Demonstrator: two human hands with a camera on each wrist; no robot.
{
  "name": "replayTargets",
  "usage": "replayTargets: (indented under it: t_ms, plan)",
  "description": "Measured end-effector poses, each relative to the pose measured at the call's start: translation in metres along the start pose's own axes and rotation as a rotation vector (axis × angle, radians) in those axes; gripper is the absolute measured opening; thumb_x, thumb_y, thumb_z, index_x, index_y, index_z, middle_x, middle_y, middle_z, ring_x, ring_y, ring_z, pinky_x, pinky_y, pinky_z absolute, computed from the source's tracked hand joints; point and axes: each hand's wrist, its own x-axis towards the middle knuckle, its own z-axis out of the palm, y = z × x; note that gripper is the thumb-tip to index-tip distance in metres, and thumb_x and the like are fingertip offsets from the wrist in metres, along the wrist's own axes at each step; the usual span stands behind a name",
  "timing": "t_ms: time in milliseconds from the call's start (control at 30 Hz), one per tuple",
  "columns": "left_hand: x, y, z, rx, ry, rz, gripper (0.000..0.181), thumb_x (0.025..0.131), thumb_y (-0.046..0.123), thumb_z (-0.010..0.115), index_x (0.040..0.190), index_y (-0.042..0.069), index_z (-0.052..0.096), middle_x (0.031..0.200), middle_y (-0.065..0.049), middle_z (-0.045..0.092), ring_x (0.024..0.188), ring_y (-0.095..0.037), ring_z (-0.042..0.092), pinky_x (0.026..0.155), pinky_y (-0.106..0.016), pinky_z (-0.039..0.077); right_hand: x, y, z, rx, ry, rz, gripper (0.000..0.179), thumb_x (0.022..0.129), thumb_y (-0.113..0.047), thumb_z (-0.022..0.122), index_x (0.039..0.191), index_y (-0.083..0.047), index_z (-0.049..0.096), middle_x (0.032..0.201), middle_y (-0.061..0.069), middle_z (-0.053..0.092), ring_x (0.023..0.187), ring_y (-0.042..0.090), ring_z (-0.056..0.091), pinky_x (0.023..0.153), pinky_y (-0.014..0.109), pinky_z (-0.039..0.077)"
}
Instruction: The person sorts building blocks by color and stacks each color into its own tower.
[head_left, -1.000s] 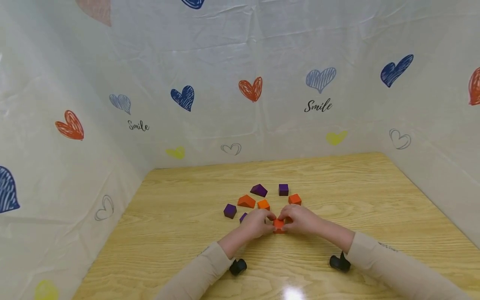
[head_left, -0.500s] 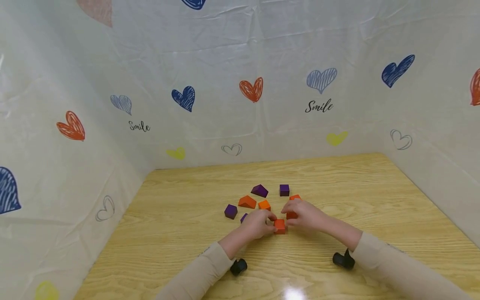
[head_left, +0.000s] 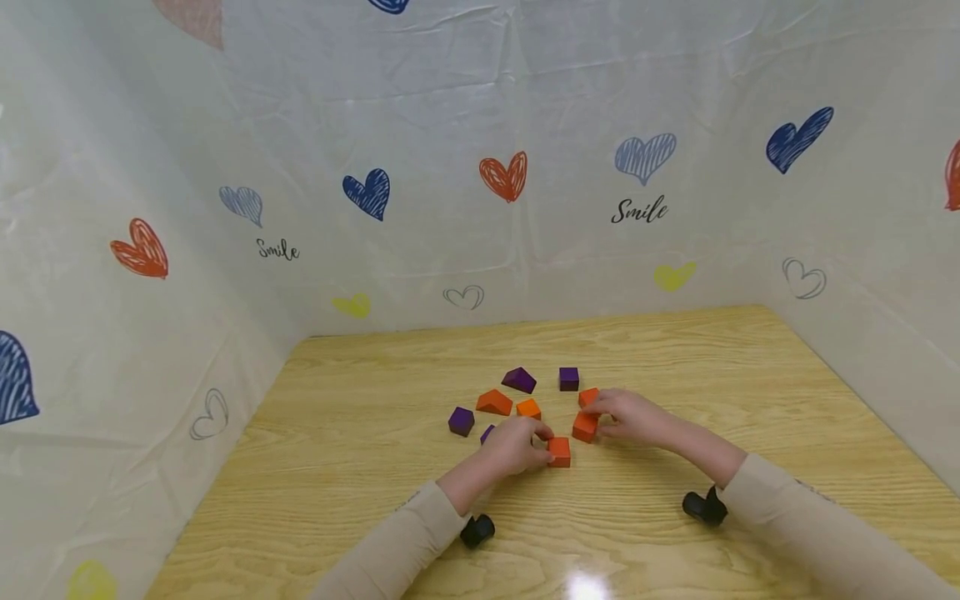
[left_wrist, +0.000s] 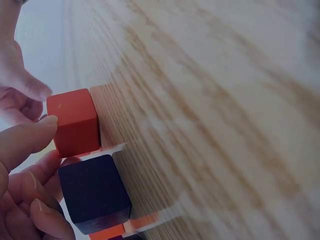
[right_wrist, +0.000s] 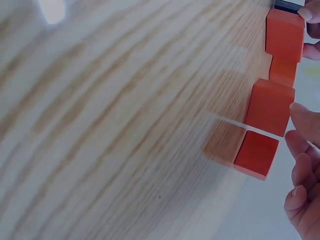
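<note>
My left hand [head_left: 517, 447] holds an orange-red cube [head_left: 558, 452] at its left side, thumb at the front and a finger behind. In the left wrist view the thumb lies against that cube [left_wrist: 75, 122], and a dark purple cube [left_wrist: 95, 194] stands close by. My right hand [head_left: 637, 417] reaches over a second orange-red cube [head_left: 585, 427], its fingertips at the back and right side. Behind that one sits a third orange-red cube [head_left: 588, 397], partly covered by the fingers. In the right wrist view the thumb meets the second cube's edge [right_wrist: 270, 107].
Left of the hands lie an orange triangular block [head_left: 494, 402], a lighter orange cube [head_left: 528, 409] and a purple cube [head_left: 461, 422]. Further back are a purple wedge-like block [head_left: 519, 381] and a purple cube [head_left: 568, 379]. The wooden table [head_left: 375, 500] is enclosed by heart-printed sheeting [head_left: 420, 125].
My right hand has left the orange-red cube that both hands were touching and moved right and back to the second one. My left hand has stayed in place.
</note>
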Motion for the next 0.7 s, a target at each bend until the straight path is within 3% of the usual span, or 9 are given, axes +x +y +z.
replayTargets:
  t_ms: [333, 700]
  plan:
    - [0.0011, 0.0012, -0.0009, -0.042, -0.011, -0.008, 0.025, 0.079, 0.023, 0.072, 0.101, 0.011, 0.069, 0.096, 0.001, 0.065, 0.068, -0.006, 0.048, 0.059, -0.018, 0.04, 0.0059, 0.0064, 0.0052, -0.122, 0.064, -0.229, 0.023, 0.072, 0.004, 0.072, 0.094, -0.003, 0.068, 0.095, 0.006, 0.057, 0.083, 0.018, 0.055, 0.071, 0.029, 0.049]
    - [0.0024, 0.0007, -0.0018, -0.028, -0.021, -0.009, 0.025, 0.078, 0.023, 0.073, 0.1, 0.012, 0.069, 0.096, 0.002, 0.065, 0.069, -0.006, 0.049, 0.06, -0.019, 0.041, 0.009, 0.0095, 0.0009, -0.145, -0.022, -0.206, 0.022, 0.075, -0.001, 0.07, 0.097, -0.003, 0.068, 0.1, 0.008, 0.062, 0.091, 0.023, 0.059, 0.078, 0.035, 0.049]
